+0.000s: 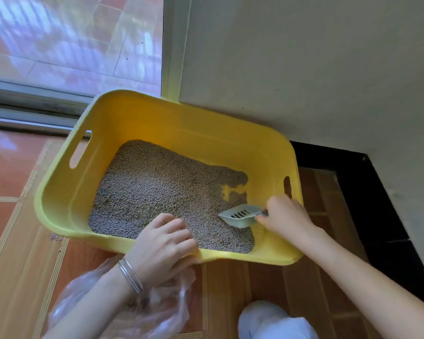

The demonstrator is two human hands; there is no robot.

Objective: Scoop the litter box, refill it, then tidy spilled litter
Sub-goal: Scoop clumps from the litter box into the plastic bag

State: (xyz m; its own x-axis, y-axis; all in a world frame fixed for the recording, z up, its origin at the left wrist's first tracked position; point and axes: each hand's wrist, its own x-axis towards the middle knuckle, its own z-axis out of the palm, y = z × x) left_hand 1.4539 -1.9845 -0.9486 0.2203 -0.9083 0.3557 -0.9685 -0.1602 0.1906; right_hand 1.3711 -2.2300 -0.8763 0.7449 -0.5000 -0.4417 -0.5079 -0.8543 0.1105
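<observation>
Two hands at work. Lower left: clear plastic bag (123, 307) on the floor. Left hand (162, 248) grips the near rim of the yellow litter box (66, 192), centre frame. Grey litter (157, 192) inside. Right hand (284, 216) closed on a slotted scoop (240, 215), resting on litter, right of centre.

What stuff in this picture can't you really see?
From the head view:
- The scoop's handle: the right hand wraps it.
- What lies in the clear plastic bag: blurred, and the left hand and wrist cover it.
- Clumps in the litter: too small to tell.
- The litter box's near rim, in part: under the left hand.
- The white thing at the bottom edge: cut off.
</observation>
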